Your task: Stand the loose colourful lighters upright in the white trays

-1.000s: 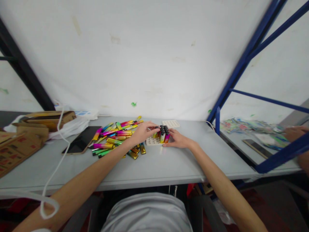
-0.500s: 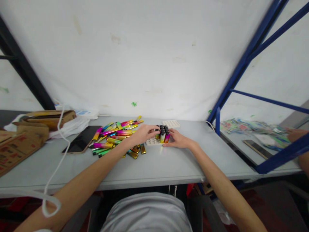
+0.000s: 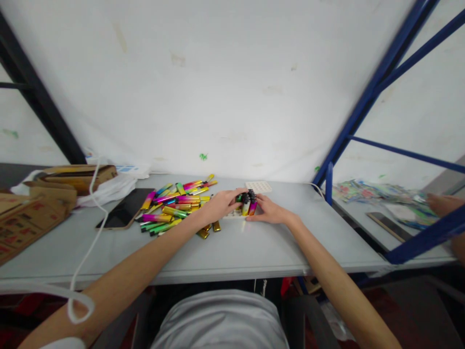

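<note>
My left hand [image 3: 224, 203] is over the left part of a white holed tray [image 3: 232, 216], fingers curled round a black-capped stick with a bit of green showing; its fingers hide most of it. Several shiny lighter-like sticks [image 3: 249, 207], yellow and magenta with black caps, stand upright and close together in the tray. My right hand [image 3: 268, 210] cups their right side, thumb at the front and fingers behind. A loose pile of similar sticks [image 3: 176, 203], in gold, magenta and green, lies left of my left hand.
A second white tray [image 3: 258, 186] lies by the wall. At left are a dark phone [image 3: 127, 208], cardboard boxes [image 3: 39, 213] and a hanging white cable [image 3: 84, 252]. A blue metal frame [image 3: 337, 150] rises at right; beyond it are another phone [image 3: 388, 226] and another person's hand [image 3: 445, 204].
My left hand has moved slightly right and closer over the standing sticks, covering more of the tray. My right hand stays against their right side. The view has shifted a little.
</note>
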